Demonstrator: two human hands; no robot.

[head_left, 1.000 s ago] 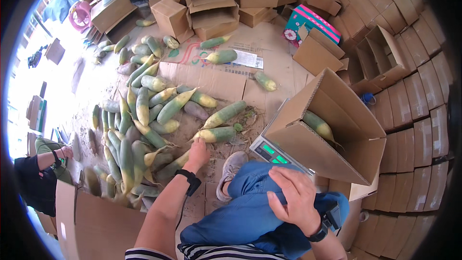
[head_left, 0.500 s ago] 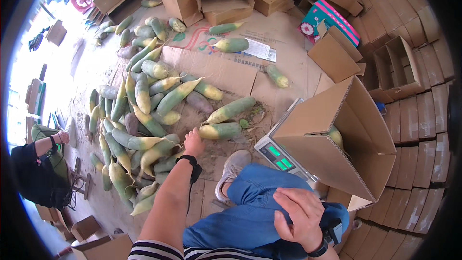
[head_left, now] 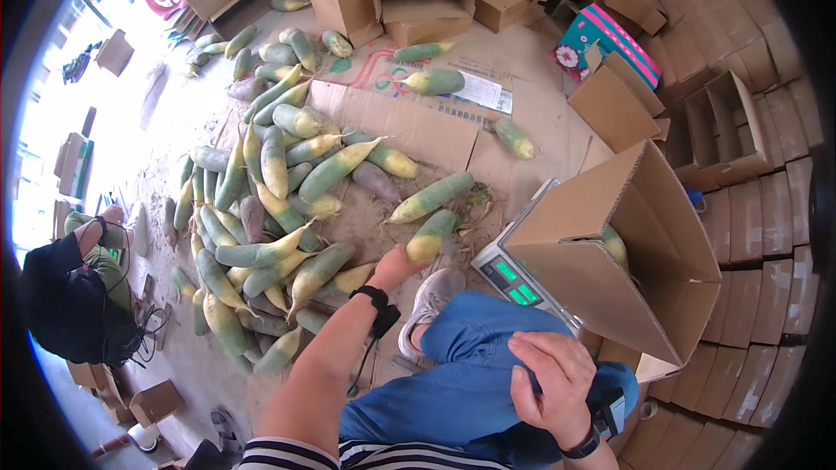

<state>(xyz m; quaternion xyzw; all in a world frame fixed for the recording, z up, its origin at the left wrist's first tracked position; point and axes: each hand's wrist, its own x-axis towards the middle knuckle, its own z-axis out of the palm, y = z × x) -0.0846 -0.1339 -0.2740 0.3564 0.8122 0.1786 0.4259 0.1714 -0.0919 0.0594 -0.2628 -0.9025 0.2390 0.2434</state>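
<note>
My left hand (head_left: 398,269) is closed around the pale end of a green radish (head_left: 433,236), whose darker green end slants up and away to the right. Just beyond it lies another long green radish (head_left: 434,197). A large heap of green radishes (head_left: 335,167) spreads over the floor to the left of this hand. My right hand (head_left: 554,376) rests by my knee with nothing in it, thumb apart from the loosely bent fingers. To the right, an opened cardboard box (head_left: 557,209) sits on a digital scale (head_left: 514,283) with lit green displays. Part of a radish (head_left: 615,248) shows inside the box.
Stacked cardboard cartons (head_left: 758,235) line the right side, and more boxes (head_left: 427,0) stand at the back. Flattened cardboard (head_left: 392,122) covers the floor. My shoe (head_left: 433,300) stands close to the left hand. Another person (head_left: 78,296) is at the far left.
The radish in my left hand has swung from lying flat to a slant, its far end pointing up and right. My right hand stays by the knee. The whole view has shifted slightly.
</note>
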